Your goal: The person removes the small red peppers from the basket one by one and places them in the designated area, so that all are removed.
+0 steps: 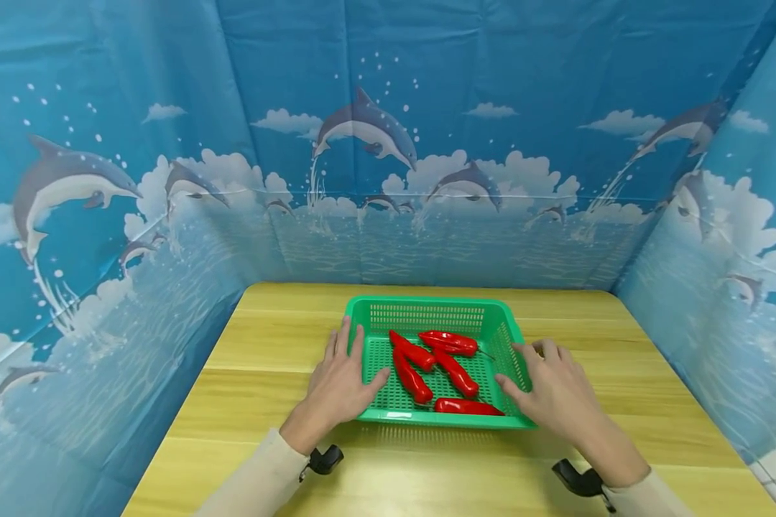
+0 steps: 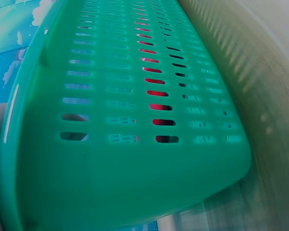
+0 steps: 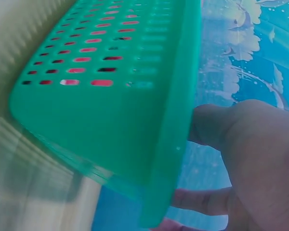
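A green plastic basket [image 1: 440, 418] with slotted walls sits on the table in the head view. Several glossy red chili peppers [image 1: 455, 373] lie on its mesh floor. At its left side, my left hand [image 1: 339, 380] has its fingers stretched along the rim and its thumb extended over the inside. My right hand [image 1: 556, 388] is at the right rim, fingers loosely bent, thumb reaching over the edge. In the right wrist view the thumb [image 3: 209, 126] is right at the rim. The left wrist view shows mostly the basket's wall [image 2: 125, 178], with red peppers through the slots.
The wooden table [image 1: 265, 402] has light yellow boards. A blue curtain [image 1: 427, 237] printed with dolphins and clouds stands behind it and along both sides. Black wrist mounts [image 1: 326, 459] hang below both wrists, near the table's front.
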A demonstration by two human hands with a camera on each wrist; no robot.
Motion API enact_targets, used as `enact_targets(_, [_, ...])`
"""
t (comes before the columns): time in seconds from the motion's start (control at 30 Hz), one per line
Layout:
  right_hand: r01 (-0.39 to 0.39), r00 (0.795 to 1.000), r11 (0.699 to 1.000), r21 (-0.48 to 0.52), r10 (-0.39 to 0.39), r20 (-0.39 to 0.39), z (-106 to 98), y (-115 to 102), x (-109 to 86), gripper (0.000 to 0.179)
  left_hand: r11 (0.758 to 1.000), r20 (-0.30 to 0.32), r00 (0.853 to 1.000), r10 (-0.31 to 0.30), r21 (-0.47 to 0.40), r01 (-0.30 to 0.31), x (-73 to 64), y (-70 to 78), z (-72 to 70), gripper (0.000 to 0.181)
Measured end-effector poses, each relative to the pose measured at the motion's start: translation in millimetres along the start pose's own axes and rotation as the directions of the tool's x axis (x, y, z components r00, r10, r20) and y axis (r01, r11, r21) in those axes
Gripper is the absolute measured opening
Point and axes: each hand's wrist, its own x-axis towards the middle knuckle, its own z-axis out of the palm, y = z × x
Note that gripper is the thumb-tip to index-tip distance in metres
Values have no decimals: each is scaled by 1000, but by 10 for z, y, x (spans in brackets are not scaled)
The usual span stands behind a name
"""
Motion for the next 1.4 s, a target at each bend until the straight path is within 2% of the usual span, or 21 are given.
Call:
enact_targets(0.23, [26, 999, 999, 45, -27, 38, -81, -34, 162, 61, 1000, 7, 1000, -9, -11, 9, -4, 10, 21, 98])
enact_targets(0.4, [78, 994, 993, 89, -85, 73, -107, -112, 306, 57, 999, 18, 999, -29, -22, 30, -23, -6, 29, 98])
enact_targets(0.53, [131, 979, 983, 132, -149, 137, -118, -190, 440, 58, 998, 27, 998, -48, -38, 49, -22, -26, 34, 99])
enact_targets(0.73, [190, 933, 959, 210, -243, 266, -91, -278, 677, 65, 998, 32, 998, -52, -41, 53, -27, -40, 27, 101])
enact_targets(0.9, [189, 892, 948, 257, -275, 357, -17, -383, 894, 67, 998, 28, 998, -54, -37, 55, -29, -48, 21, 102])
enact_targets(1.17, [231, 835, 937, 263, -329, 441, 173, -517, 1170, 67, 998, 26, 998, -59, -29, 60, -20, -39, 19, 102])
enact_targets(1.4, [226, 787, 936, 268, -338, 516, 347, -590, 1362, 67, 998, 28, 998, -57, -29, 57, 0, -28, 20, 102])
